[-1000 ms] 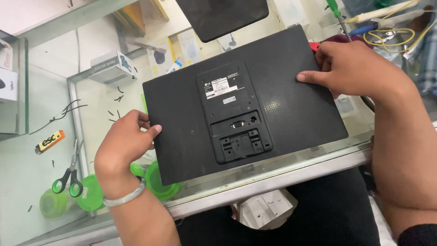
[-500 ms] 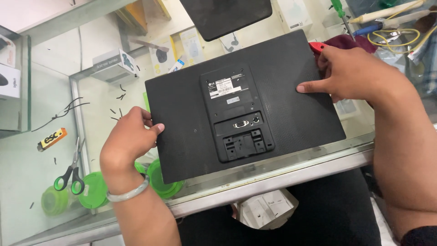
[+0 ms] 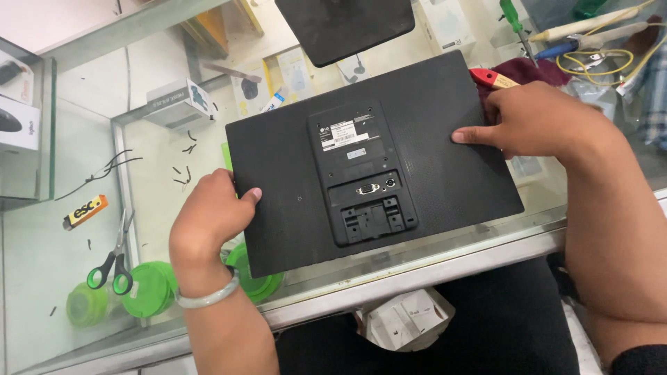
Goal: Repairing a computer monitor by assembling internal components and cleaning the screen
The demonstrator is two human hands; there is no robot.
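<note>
A black flat monitor [image 3: 431,139] lies face down on the glass counter [image 3: 160,160], its back panel with ports and mount bracket facing up. My left hand [image 3: 208,215] grips the monitor's left edge, thumb on top. My right hand [image 3: 535,121] holds the right edge, with fingers spread flat on the back panel. A bangle sits on my left wrist.
Green-handled scissors [image 3: 111,260] and green round lids [image 3: 149,288] lie at the left. A black stand base [image 3: 344,28] sits beyond the monitor. Screwdrivers [image 3: 517,28], yellow cable [image 3: 590,62] and a red-handled tool [image 3: 490,78] crowd the far right. The counter's metal front edge [image 3: 417,278] runs below.
The monitor has turned slightly and shifted right on the counter. Both hands kept their hold on its edges.
</note>
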